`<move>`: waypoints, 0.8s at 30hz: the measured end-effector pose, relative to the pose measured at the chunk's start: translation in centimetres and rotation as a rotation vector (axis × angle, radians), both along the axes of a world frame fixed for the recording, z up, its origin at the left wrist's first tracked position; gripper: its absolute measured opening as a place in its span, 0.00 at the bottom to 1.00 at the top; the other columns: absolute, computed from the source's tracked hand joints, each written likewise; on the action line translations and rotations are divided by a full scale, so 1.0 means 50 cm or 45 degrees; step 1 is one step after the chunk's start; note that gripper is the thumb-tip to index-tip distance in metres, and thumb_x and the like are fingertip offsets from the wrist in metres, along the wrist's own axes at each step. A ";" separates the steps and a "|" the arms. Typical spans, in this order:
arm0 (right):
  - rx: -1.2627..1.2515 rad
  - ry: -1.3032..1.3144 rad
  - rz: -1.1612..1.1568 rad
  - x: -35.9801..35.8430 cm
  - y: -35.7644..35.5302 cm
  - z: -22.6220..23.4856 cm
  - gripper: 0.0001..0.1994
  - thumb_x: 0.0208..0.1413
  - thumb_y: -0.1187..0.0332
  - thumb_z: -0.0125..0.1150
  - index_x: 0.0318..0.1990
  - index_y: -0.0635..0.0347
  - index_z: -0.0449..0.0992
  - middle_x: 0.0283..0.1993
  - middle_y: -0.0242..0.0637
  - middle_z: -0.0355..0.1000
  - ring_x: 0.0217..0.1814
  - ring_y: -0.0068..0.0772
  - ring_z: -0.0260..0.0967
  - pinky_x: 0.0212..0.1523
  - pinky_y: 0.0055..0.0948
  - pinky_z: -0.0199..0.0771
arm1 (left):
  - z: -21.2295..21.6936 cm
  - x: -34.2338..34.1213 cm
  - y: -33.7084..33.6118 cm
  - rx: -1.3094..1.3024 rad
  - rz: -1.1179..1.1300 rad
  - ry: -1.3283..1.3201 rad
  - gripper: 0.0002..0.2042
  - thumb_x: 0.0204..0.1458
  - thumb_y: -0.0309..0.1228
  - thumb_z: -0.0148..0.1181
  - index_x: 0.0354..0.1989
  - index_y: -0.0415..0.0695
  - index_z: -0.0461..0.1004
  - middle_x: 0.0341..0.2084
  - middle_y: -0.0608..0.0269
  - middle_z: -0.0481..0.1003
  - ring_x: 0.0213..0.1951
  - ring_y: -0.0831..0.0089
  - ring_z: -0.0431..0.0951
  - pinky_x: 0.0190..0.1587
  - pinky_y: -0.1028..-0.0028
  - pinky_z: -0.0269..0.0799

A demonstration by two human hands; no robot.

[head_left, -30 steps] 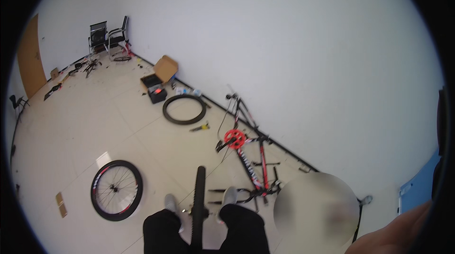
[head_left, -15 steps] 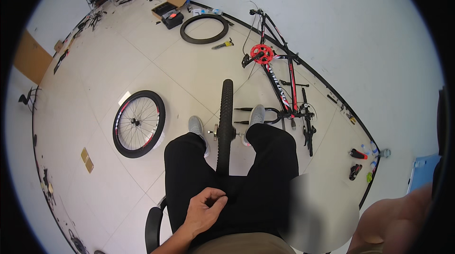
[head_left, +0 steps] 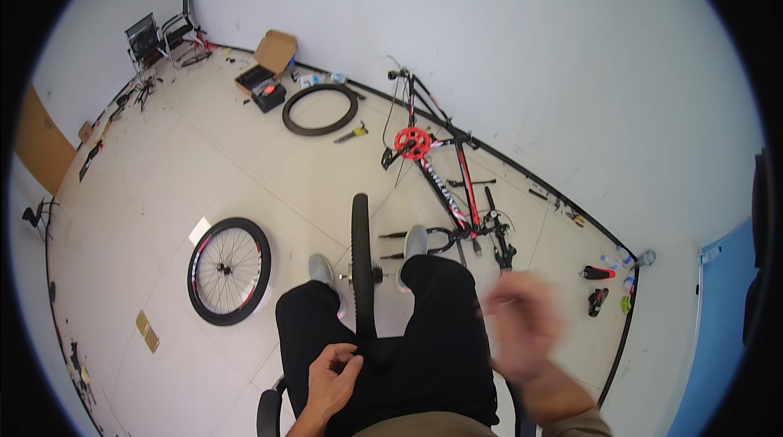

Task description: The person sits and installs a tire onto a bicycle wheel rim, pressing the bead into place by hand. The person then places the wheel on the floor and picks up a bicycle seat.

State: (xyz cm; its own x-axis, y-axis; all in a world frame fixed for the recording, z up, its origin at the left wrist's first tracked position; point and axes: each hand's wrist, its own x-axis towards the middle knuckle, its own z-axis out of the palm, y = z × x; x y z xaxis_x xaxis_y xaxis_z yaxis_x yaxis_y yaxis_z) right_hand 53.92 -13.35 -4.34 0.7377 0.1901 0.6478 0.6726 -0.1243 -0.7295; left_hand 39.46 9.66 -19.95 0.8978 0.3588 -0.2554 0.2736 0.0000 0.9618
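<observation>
A bicycle wheel [head_left: 361, 249] stands upright between my legs, seen edge-on, with a knobby black tyre. Its sprocket stack [head_left: 377, 275] faces my right leg. My left hand [head_left: 330, 384] rests on my left thigh close to the wheel's near side, fingers curled and thumb meeting the forefinger; whatever is inside, if anything, is hidden. Above my right thigh, my right hand [head_left: 526, 323] is raised and smeared by motion, its fingers unclear. Neither hand visibly touches the wheel.
A second wheel [head_left: 229, 271] lies at left. Ahead right, a bicycle frame [head_left: 444, 192] with a red chainring [head_left: 413, 143] lies along the wall. A loose tyre [head_left: 320, 109] and an opened cardboard box [head_left: 276, 51] are farther off. A red-and-black saddle [head_left: 599, 272] lies at right.
My right hand has come from the far right edge to above my right thigh. A blurred pale shape at lower right is gone. The view has shifted; my left hand keeps its curled pose.
</observation>
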 end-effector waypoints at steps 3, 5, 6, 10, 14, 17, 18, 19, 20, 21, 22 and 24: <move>0.216 0.986 0.123 -0.074 0.063 -0.176 0.14 0.61 0.80 0.57 0.53 0.65 0.72 0.34 0.29 0.74 0.29 0.11 0.67 0.28 0.16 0.68 | 0.032 0.014 0.023 0.042 0.123 -0.107 0.13 0.54 0.21 0.65 0.48 0.39 0.75 0.28 0.69 0.75 0.30 0.84 0.73 0.35 0.82 0.70; 0.349 1.425 0.286 -0.119 0.069 -0.256 0.15 0.60 0.77 0.59 0.54 0.68 0.71 0.36 0.35 0.75 0.26 0.16 0.68 0.26 0.19 0.71 | 0.032 0.015 0.067 0.211 0.172 -0.220 0.17 0.53 0.18 0.64 0.52 0.40 0.72 0.30 0.69 0.73 0.31 0.82 0.74 0.35 0.81 0.71; 0.436 1.729 0.327 -0.127 0.071 -0.258 0.14 0.61 0.76 0.59 0.53 0.68 0.71 0.37 0.36 0.75 0.27 0.18 0.68 0.28 0.21 0.71 | 0.051 0.016 0.090 0.315 0.206 -0.254 0.17 0.53 0.18 0.62 0.53 0.40 0.72 0.30 0.68 0.74 0.31 0.81 0.74 0.36 0.80 0.72; 0.866 2.402 0.475 -0.123 0.058 -0.259 0.11 0.63 0.72 0.57 0.51 0.65 0.72 0.38 0.38 0.72 0.30 0.25 0.66 0.34 0.28 0.70 | 0.081 -0.027 0.189 0.745 0.406 -0.131 0.19 0.52 0.21 0.61 0.54 0.38 0.72 0.31 0.60 0.76 0.35 0.74 0.77 0.39 0.74 0.74; 1.317 2.494 0.476 -0.101 0.027 -0.264 0.10 0.63 0.71 0.56 0.49 0.65 0.71 0.36 0.36 0.70 0.31 0.27 0.62 0.36 0.30 0.67 | 0.057 -0.136 0.228 1.280 0.285 0.072 0.26 0.51 0.29 0.65 0.60 0.38 0.68 0.40 0.56 0.76 0.36 0.66 0.77 0.40 0.69 0.73; 1.592 2.528 0.503 -0.093 0.020 -0.263 0.09 0.63 0.72 0.56 0.47 0.66 0.72 0.35 0.36 0.70 0.31 0.27 0.62 0.35 0.28 0.66 | 0.020 -0.242 0.233 1.342 0.146 0.218 0.29 0.57 0.37 0.67 0.64 0.37 0.66 0.47 0.46 0.75 0.44 0.62 0.76 0.47 0.65 0.74; 1.640 2.538 0.517 -0.090 0.018 -0.269 0.09 0.63 0.72 0.56 0.47 0.66 0.72 0.35 0.36 0.70 0.31 0.27 0.62 0.36 0.28 0.66 | 0.023 -0.244 0.234 1.271 0.127 0.308 0.32 0.57 0.38 0.67 0.66 0.37 0.63 0.50 0.44 0.73 0.46 0.60 0.76 0.49 0.65 0.74; 1.680 2.545 0.535 -0.086 0.015 -0.268 0.09 0.63 0.71 0.56 0.47 0.66 0.72 0.35 0.36 0.70 0.31 0.27 0.62 0.36 0.28 0.66 | 0.028 -0.240 0.227 1.196 0.115 0.394 0.36 0.57 0.39 0.67 0.69 0.36 0.59 0.53 0.42 0.71 0.48 0.58 0.75 0.51 0.64 0.73; 1.669 2.541 0.526 -0.084 0.015 -0.263 0.09 0.63 0.71 0.56 0.47 0.66 0.72 0.34 0.36 0.70 0.31 0.27 0.62 0.36 0.28 0.66 | 0.033 -0.236 0.223 1.120 0.105 0.480 0.39 0.56 0.40 0.68 0.71 0.36 0.56 0.56 0.40 0.69 0.51 0.56 0.75 0.53 0.63 0.73; 1.658 2.537 0.518 -0.085 0.018 -0.256 0.09 0.63 0.71 0.56 0.47 0.66 0.72 0.34 0.35 0.70 0.31 0.27 0.62 0.36 0.28 0.66 | 0.038 -0.226 0.223 1.054 0.080 0.544 0.38 0.56 0.41 0.67 0.71 0.36 0.56 0.56 0.40 0.70 0.50 0.56 0.75 0.53 0.63 0.73; 1.640 2.539 0.509 -0.086 0.018 -0.249 0.09 0.63 0.71 0.56 0.47 0.66 0.72 0.34 0.35 0.70 0.31 0.27 0.62 0.36 0.28 0.66 | 0.052 -0.206 0.216 0.982 0.059 0.612 0.38 0.57 0.41 0.67 0.70 0.36 0.57 0.55 0.40 0.70 0.50 0.56 0.75 0.53 0.63 0.73; 1.601 2.564 0.479 -0.094 0.018 -0.250 0.08 0.63 0.71 0.57 0.46 0.65 0.73 0.34 0.35 0.70 0.30 0.27 0.62 0.36 0.29 0.68 | 0.071 -0.182 0.198 0.911 0.043 0.727 0.36 0.57 0.42 0.67 0.68 0.35 0.60 0.53 0.41 0.72 0.49 0.56 0.76 0.52 0.62 0.73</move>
State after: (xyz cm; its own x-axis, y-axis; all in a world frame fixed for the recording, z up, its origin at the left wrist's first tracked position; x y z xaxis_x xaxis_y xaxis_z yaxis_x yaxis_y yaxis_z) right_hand 49.21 -12.47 -16.82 0.3878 0.6512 -0.6523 -0.7740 0.6144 0.1533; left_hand 30.36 19.54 -16.39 0.6895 0.6262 -0.3640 0.7184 -0.5269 0.4543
